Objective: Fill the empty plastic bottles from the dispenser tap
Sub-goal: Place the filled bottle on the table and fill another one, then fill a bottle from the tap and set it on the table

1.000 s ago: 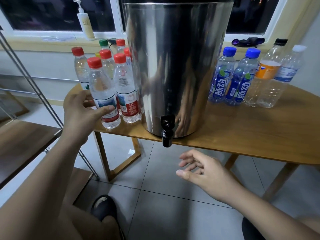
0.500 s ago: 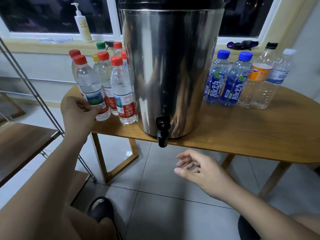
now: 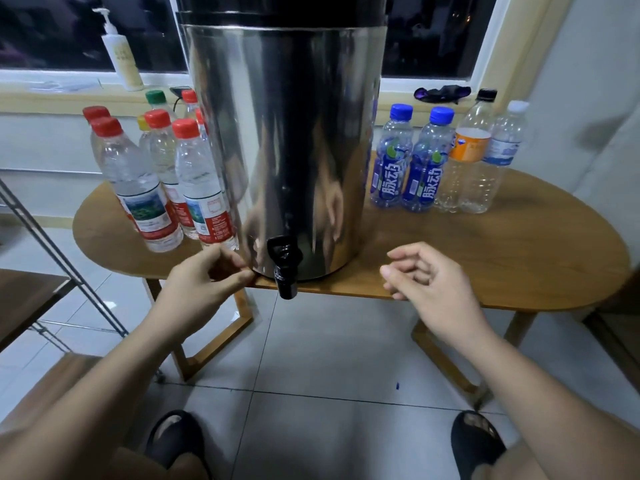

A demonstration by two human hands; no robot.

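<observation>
A tall steel dispenser (image 3: 287, 133) stands at the front of the wooden table (image 3: 485, 258), and its black tap (image 3: 284, 268) hangs over the edge. Several red-capped bottles (image 3: 138, 188) cluster left of it. To its right stand two blue-capped bottles (image 3: 391, 164), an orange-label bottle (image 3: 467, 157) and a white-capped one (image 3: 502, 154). My left hand (image 3: 204, 282) is at the table edge just left of the tap, fingers loosely curled, holding nothing. My right hand (image 3: 429, 282) hovers right of the tap, relaxed and holding nothing.
A slanted metal rack (image 3: 52, 244) with a wooden shelf (image 3: 24, 299) stands at the left. On the window sill are a pump bottle (image 3: 121, 53) and a dark cloth (image 3: 443, 93). My feet in black slippers (image 3: 173, 441) are on the tiled floor under the table's front.
My left hand let go of the front red-capped bottle and moved right to the table edge beside the tap. My right hand rose toward the table edge. The view pulled back.
</observation>
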